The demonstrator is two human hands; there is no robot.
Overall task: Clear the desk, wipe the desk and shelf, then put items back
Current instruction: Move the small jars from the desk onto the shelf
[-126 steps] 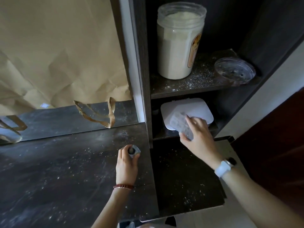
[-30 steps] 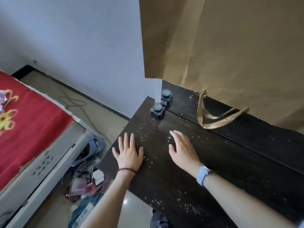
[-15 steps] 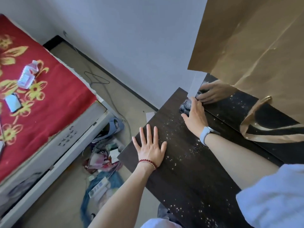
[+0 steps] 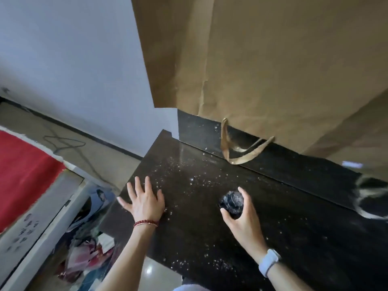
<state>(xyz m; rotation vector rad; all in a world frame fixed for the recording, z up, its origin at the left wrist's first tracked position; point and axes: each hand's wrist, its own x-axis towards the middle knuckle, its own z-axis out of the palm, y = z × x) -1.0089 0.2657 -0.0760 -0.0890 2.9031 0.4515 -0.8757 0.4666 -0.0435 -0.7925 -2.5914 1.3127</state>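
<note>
Closest to me, my right hand (image 4: 241,215) sits above the middle of the desk (image 4: 294,238), a pale watch (image 4: 269,262) on its wrist. Its fingers and thumb are curled round a small dark jar (image 4: 231,203) — I can see the jar's rounded top between them, but the frame is too blurred for me to tell whether the jar touches the surface or is held just clear of it. My left hand (image 4: 144,201) lies flat near the desk's left edge, fingers straight and spread, palm down on the dark top, holding nothing; a red bead bracelet (image 4: 146,223) circles the wrist.

The desk is dark and glossy, and white crumbs (image 4: 178,175) are scattered across it, thickest between my hands and the far left corner, with more along the near edge. Past the hands, a raised ledge runs along the back edge of the desk. A brown paper bag (image 4: 273,59) hangs down over that back part, and its flat handle (image 4: 239,150) loops onto the ledge. At the far right edge something blurred — dark with white — shows, and I cannot tell what it is.

Off the left side of the desk, down on the floor (image 4: 69,135), lies a clutter of coloured items (image 4: 88,248), beside a bed with a red cover (image 4: 23,171). A thin cable (image 4: 63,141) trails over the floor to the white wall (image 4: 73,59) beyond.
</note>
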